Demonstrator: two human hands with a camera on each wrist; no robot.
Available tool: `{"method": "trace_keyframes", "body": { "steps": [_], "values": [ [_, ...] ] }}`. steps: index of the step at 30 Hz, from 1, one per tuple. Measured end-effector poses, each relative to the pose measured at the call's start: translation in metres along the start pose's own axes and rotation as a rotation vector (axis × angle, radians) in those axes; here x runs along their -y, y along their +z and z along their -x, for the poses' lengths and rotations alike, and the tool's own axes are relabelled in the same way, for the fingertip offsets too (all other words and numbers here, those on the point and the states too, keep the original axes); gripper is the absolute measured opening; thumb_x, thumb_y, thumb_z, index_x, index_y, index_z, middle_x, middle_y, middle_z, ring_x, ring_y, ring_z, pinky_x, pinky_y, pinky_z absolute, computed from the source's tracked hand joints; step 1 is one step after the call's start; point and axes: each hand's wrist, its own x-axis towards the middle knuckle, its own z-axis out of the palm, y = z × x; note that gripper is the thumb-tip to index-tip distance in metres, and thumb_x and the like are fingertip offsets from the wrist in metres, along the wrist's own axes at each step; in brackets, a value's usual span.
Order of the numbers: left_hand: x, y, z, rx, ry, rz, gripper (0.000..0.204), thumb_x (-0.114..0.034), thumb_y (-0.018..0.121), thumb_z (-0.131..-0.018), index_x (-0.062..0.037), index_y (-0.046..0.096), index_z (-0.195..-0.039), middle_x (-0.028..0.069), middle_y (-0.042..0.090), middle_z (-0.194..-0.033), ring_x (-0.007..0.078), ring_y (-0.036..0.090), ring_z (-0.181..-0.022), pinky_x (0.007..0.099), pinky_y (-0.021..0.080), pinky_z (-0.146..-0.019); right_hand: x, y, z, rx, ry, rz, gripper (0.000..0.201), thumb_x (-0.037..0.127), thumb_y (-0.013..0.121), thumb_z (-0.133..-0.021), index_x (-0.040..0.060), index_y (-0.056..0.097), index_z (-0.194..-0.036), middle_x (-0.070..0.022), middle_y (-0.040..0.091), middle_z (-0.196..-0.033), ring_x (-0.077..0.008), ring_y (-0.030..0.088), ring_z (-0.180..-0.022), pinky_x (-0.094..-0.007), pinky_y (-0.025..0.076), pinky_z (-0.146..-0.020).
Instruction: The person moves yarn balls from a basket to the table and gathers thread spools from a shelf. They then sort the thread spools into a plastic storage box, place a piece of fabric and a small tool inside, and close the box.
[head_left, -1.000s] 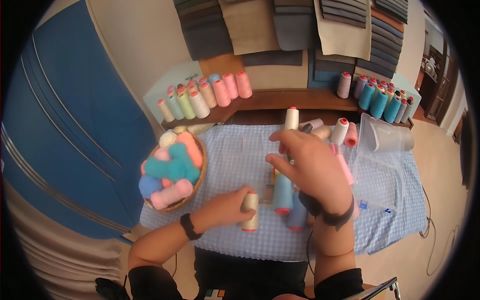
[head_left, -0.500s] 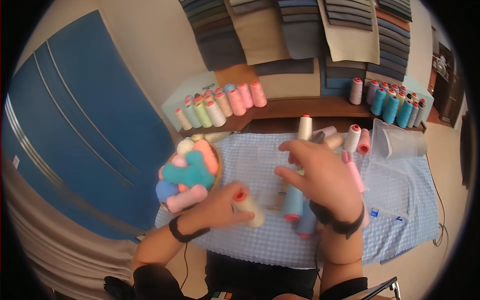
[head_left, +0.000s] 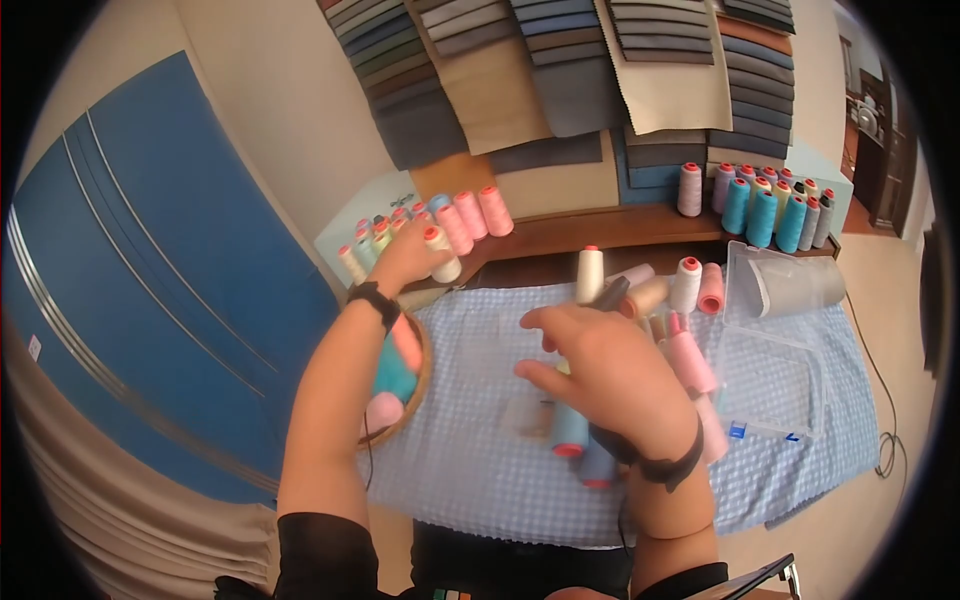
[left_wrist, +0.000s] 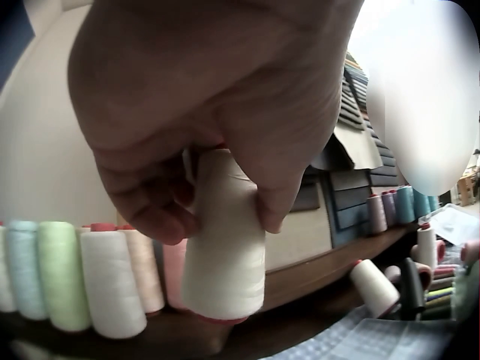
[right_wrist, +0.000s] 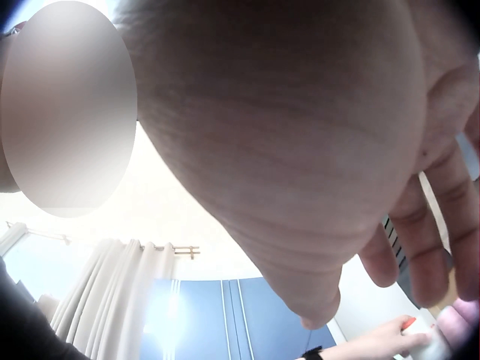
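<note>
Cream spool (head_left: pixel 443 258), one: I logged it carried from tablecloth (head_left: pixel 450 500) to shelf (head_left: pixel 580 222), left hand (head_left: pixel 408 258) pinching; placing seemed underway. Right hand (head_left: pixel 605 355): fingers apart, unladen.

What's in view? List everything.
Gingham cloth: one, blue-white, foreground
Wooden shelf: one, brown, behind cloth
Conical thread spool: one, cream, held
Other thread spools: many, mixed, shelf, cloth
Round basket: one, brown, left
Fuzzy bundles: several, mixed, in basket
Latched plastic box: one, clear, right
Fabric swatches: many, mixed, above shelf
Striped panel: one, blue, left
Curtain fabric: some, beige, lower left
Wristbands: two, black, wrists
Left hand: one, holding cream spool
Right hand: one, over cloth
</note>
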Motion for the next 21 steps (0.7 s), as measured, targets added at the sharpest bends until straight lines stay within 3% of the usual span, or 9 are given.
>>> {"method": "trace_keyframes", "body": {
  "steps": [2,6,13,19,21],
  "values": [
    [0.007,0.001,-0.013,0.001,-0.088,-0.042,0.091,-0.050,0.085,-0.078,0.0067,0.058,-0.144,0.0278,0.065,-0.138,0.0384,0.063,-0.131,0.0439,0.051,-0.108,0.000,-0.002,0.000,0.016,0.016,-0.007,0.036,0.032,0.077,-0.095,0.0040,0.069,-0.117,-0.0150,0.073,-0.099,-0.0356,0.072,-0.093,-0.0458,0.057,-0.083],
    [0.026,0.016,-0.032,-0.045,-0.109,-0.081,0.096,-0.047,0.088,-0.076,0.0077,0.056,-0.148,0.0276,0.064,-0.143,0.0384,0.063,-0.133,0.0429,0.050,-0.112,-0.003,-0.003,0.000,0.010,0.017,-0.028,0.036,0.032,0.078,-0.095,0.0045,0.068,-0.114,-0.0134,0.071,-0.095,-0.0343,0.071,-0.092,-0.0455,0.057,-0.082],
    [0.046,0.039,-0.050,-0.075,-0.125,-0.087,0.088,-0.044,0.090,-0.074,0.0091,0.060,-0.138,0.0273,0.069,-0.132,0.0372,0.068,-0.125,0.0432,0.054,-0.105,-0.006,0.001,0.001,-0.022,-0.016,-0.006,0.033,0.031,0.078,-0.094,0.0054,0.066,-0.110,-0.0106,0.069,-0.091,-0.0313,0.071,-0.090,-0.0448,0.056,-0.081],
    [0.039,0.040,-0.054,-0.032,-0.177,-0.168,0.083,-0.040,0.090,-0.075,0.0074,0.060,-0.137,0.0264,0.072,-0.128,0.0366,0.071,-0.120,0.0420,0.056,-0.102,-0.009,0.002,0.001,-0.042,-0.019,0.017,0.030,0.031,0.078,-0.095,0.0058,0.063,-0.104,-0.0097,0.067,-0.089,-0.0310,0.071,-0.089,-0.0445,0.056,-0.081],
    [0.042,0.042,-0.058,-0.031,-0.186,-0.178,0.080,-0.039,0.089,-0.074,0.0022,0.062,-0.137,0.0268,0.072,-0.128,0.0367,0.072,-0.118,0.0428,0.056,-0.101,-0.010,0.003,0.001,-0.034,-0.020,0.019,0.030,0.031,0.078,-0.095,0.0058,0.063,-0.103,-0.0097,0.066,-0.090,-0.0311,0.071,-0.090,-0.0444,0.056,-0.081]
  ]
}}
